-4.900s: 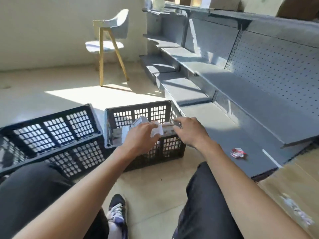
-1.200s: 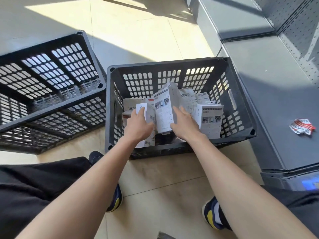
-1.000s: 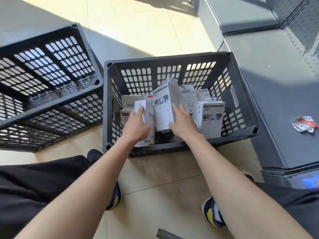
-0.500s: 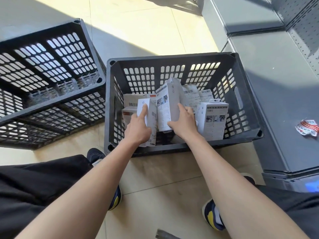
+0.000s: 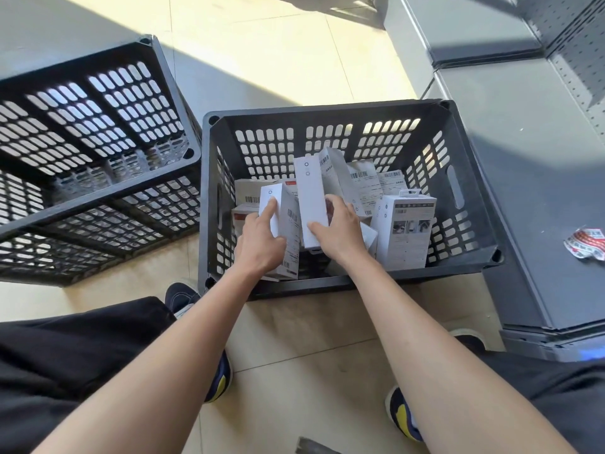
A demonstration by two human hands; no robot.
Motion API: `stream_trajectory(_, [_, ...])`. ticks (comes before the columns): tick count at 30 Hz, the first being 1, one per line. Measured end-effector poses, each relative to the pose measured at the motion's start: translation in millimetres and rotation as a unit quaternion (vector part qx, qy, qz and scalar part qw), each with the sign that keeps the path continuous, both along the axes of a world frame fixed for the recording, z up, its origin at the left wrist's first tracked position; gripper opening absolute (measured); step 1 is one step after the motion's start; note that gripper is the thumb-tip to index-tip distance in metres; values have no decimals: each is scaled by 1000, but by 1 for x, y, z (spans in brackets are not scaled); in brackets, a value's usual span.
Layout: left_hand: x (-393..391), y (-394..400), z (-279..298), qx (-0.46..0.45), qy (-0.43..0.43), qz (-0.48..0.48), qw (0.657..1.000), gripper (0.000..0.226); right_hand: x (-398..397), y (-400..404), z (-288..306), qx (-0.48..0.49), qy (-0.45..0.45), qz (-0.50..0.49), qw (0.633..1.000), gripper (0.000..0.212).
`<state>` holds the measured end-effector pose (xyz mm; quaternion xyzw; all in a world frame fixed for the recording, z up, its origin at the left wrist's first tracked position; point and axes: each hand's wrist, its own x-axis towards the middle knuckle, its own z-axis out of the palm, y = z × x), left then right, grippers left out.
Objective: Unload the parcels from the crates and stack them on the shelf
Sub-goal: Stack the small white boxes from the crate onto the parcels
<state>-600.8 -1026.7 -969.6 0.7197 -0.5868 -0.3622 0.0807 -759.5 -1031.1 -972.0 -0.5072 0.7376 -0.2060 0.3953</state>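
On the pale tiled floor, sun falls in a bright band at twelve o'clock while shadow covers the rest. At the centre of the head view sits a dark slotted crate holding white parcels, most standing on end. The left hand grips a small white box, fingers laid up its face. The right hand holds a taller white box, thumb in front and fingers curled behind. A hang-tab box stands just beside it at three o'clock. An empty black crate lies at nine o'clock, touching the first. The grey metal shelf runs at two to four o'clock, carrying a crumpled red-and-white wrapper. Dark trousers and blue-yellow shoes fill six o'clock.
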Motion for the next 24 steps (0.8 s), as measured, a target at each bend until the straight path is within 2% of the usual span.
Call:
stream_trajectory(5, [1,-3,4,-3,28,19,999,79,7,-5,-4,12,-15,24,1000,52])
stream_trajectory(11, [8,-6,7,-11,38,26,999,75,1,-16,-10,19,-25,49,998,69])
stream_trajectory(18, [5,-8,14,-36,38,23,998,68,-8,-22,-21,60,-99,81,990,76])
stream_trajectory(24, [6,-9,14,-31,51,26,998,68,0,-22,-23,60,-67,91,992,86])
